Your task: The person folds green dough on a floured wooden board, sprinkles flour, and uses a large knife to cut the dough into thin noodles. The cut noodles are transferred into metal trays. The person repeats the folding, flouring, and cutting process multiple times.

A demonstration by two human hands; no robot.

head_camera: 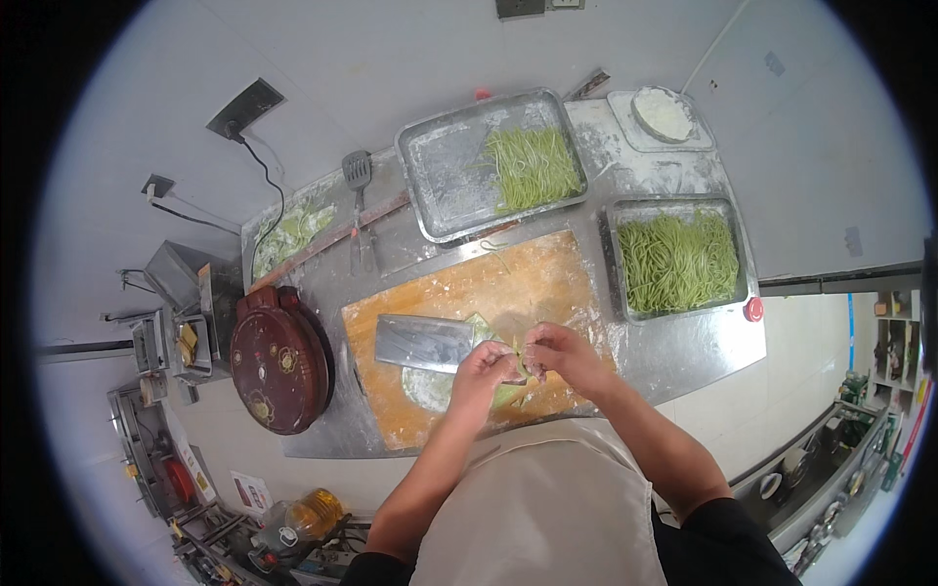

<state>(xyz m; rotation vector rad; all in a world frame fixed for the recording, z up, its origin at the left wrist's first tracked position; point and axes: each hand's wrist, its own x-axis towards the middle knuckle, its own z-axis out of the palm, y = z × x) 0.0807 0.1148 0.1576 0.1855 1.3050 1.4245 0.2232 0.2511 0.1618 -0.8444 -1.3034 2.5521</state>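
Over a wooden cutting board (538, 267), my left hand (485, 370) and my right hand (563, 357) meet, fingertips close together. Between them they pinch a small piece of green dough (521, 359), mostly covered by the fingers. Beneath lies a floured, folded sheet of green dough (429, 390), partly hidden by my left hand and by a cleaver (423, 343). The cleaver's broad blade rests flat across the dough, left of my hands; its handle cannot be seen. A few thin noodle strands (495, 253) lie at the board's far edge.
Beyond the board sits a metal tray (447, 176) partly filled with green noodles; a fuller tray (618, 311) stands right. A round maroon electric griddle (275, 366) is on the left, near a slotted spatula (357, 176). A flour bowl (663, 113) occupies the far right corner.
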